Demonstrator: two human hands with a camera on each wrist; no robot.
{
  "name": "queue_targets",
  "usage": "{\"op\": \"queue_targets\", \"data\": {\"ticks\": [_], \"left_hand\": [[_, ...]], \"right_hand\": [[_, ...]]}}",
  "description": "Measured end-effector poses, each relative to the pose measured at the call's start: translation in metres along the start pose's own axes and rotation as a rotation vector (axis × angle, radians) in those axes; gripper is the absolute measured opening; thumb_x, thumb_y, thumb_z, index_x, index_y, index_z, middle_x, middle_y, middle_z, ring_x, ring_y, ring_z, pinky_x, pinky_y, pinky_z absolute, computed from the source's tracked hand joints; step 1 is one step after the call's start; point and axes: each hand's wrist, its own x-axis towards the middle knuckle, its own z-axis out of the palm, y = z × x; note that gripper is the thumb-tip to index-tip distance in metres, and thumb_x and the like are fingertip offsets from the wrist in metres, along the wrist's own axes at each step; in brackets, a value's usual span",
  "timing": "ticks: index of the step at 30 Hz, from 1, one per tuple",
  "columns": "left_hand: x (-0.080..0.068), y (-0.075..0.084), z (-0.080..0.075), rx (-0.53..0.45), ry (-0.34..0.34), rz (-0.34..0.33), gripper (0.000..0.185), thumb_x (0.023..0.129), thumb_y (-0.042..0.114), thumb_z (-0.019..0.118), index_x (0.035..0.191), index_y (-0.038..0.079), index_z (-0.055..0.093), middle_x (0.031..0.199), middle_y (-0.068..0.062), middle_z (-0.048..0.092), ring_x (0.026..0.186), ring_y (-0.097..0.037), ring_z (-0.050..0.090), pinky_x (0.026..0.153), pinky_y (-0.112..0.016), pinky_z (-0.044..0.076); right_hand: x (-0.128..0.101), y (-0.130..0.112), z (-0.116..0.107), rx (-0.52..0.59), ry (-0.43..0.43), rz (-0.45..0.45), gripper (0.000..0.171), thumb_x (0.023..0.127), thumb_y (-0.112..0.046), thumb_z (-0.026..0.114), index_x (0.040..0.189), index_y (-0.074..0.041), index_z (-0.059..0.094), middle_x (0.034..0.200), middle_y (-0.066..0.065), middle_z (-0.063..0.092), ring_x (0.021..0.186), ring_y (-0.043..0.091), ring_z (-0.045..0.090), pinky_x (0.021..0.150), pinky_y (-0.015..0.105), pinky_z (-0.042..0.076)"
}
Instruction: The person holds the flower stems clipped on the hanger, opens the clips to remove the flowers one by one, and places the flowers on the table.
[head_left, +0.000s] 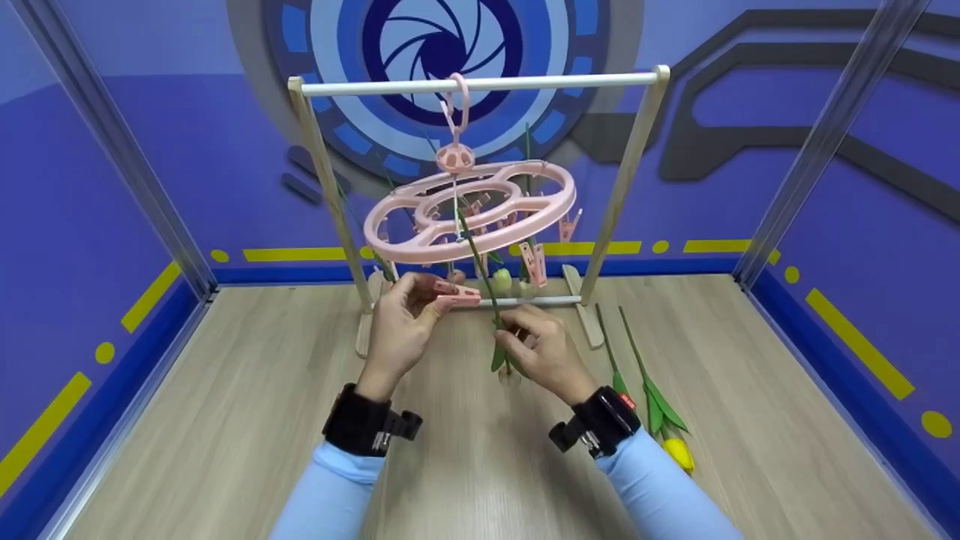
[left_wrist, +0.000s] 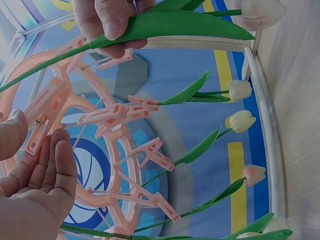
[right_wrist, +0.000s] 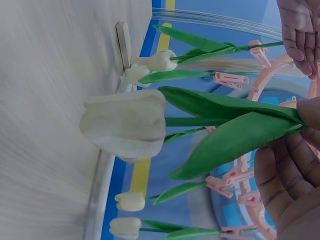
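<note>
A pink round clip hanger hangs from the white rod of a small wooden rack. My left hand pinches one of its pink clips, the same clip lying between thumb and fingers in the left wrist view. My right hand grips the green stem of a white tulip, held head down just right of that clip. The stem's upper end reaches up through the hanger. Several other tulips hang head down from clips.
Two more tulips lie on the wooden floor right of the rack, one yellow, the other showing only a green stem. Blue walls with metal posts enclose the floor on three sides.
</note>
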Motion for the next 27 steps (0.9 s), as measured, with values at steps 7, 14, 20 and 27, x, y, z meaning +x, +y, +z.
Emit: {"op": "queue_targets", "data": {"ticks": [7,14,20,27], "left_hand": [[0.0,0.001,-0.001,0.04,0.004,0.001,0.022,0.097,0.008,0.071,0.115,-0.004,0.064,0.11,-0.015,0.071,0.103,-0.027,0.068,0.088,-0.032,0.054],[0.001,-0.001,0.0,0.051,0.047,0.0,0.027,0.097,0.013,0.073,0.117,-0.003,0.065,0.11,-0.014,0.072,0.102,-0.026,0.069,0.085,-0.032,0.054],[0.001,-0.001,0.001,0.061,0.06,0.022,0.03,0.099,0.014,0.07,0.122,-0.004,0.063,0.111,-0.013,0.072,0.103,-0.025,0.068,0.085,-0.032,0.054],[0.002,-0.001,0.001,0.046,0.062,0.02,0.035,0.101,0.011,0.068,0.131,-0.005,0.061,0.115,-0.015,0.072,0.105,-0.027,0.067,0.087,-0.033,0.053]], "right_hand": [[-0.004,0.004,-0.003,0.011,-0.002,0.005,0.013,0.092,0.003,0.072,0.105,0.001,0.073,0.089,0.008,0.068,0.075,0.016,0.062,0.06,0.031,0.054],[-0.008,0.004,-0.007,0.016,-0.008,0.037,0.015,0.092,0.002,0.073,0.107,0.0,0.073,0.091,0.007,0.068,0.077,0.016,0.063,0.062,0.028,0.053],[-0.012,0.005,-0.013,0.013,-0.005,0.067,0.012,0.093,0.001,0.073,0.104,-0.002,0.074,0.089,0.004,0.068,0.077,0.015,0.061,0.062,0.032,0.053],[-0.015,0.006,-0.017,-0.023,0.009,0.08,0.01,0.093,-0.001,0.073,0.104,-0.002,0.074,0.089,0.004,0.069,0.077,0.016,0.064,0.062,0.034,0.055]]}}
